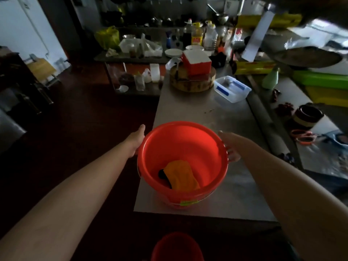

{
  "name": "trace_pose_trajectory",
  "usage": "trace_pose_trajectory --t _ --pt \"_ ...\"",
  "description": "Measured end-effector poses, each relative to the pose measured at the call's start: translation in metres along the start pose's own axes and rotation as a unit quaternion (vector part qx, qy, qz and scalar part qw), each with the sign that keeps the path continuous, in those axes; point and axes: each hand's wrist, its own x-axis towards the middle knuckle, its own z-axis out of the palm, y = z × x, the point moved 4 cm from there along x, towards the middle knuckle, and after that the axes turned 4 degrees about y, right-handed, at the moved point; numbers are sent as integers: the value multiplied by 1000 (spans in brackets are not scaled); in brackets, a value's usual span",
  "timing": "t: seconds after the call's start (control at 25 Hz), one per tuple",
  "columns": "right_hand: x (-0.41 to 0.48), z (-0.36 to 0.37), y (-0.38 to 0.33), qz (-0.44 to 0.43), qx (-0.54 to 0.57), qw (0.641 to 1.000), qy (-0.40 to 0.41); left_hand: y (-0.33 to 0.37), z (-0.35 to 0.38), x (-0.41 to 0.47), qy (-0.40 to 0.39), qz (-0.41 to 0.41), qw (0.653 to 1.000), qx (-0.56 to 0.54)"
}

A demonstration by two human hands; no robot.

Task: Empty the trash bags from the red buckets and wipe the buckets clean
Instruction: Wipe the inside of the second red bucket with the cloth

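Observation:
A red bucket [203, 147] stands on the near left corner of the steel counter [231, 185]. Inside it lies a yellow cloth [181, 176] over something dark. No trash bag shows in it. My left hand [137, 137] is against the bucket's left side below the rim, fingers partly hidden. My right hand [230, 146] is against its right side, fingers curled around the rim edge. A second red bucket [177, 247] sits on the floor below, only its top showing at the frame's bottom edge.
Farther along the counter are a round wooden chopping block [192, 81] with a red box on it, and a clear plastic container [232, 89]. Bottles and bags crowd the back table [131, 57]. Bowls, scissors and trays lie at the right. Dark floor is at the left.

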Motion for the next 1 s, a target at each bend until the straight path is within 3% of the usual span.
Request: trace_pose_trajectory --t 0.08,0.16,0.2,0.32,0.44,0.52,0.6,0.76,0.88,1.0 --pt "-13 5 -11 12 -82 997 -3 8 -2 18 -39 34 997 56" --pt "-14 12 -37 -58 -195 978 42 12 -7 36 -67 71 988 120" --pt "-12 18 -51 -109 -263 955 82 15 -7 46 -70 98 979 165" --pt "0 50 -73 -206 -475 842 153 18 3 56 -36 217 929 298" --pt "21 95 -63 -284 -536 773 183 4 13 48 -6 317 868 381" --pt "37 127 -48 -322 -529 770 152 -13 21 48 6 352 841 411" --pt "61 160 -21 -298 -553 776 61 -29 26 51 15 365 833 416" --pt "105 208 16 -234 -621 748 -18 -47 29 56 33 379 851 362" --pt "133 230 33 -227 -643 731 -28 -50 28 58 42 391 859 326" --pt "137 240 29 -284 -645 710 11 -50 27 60 38 397 870 290"
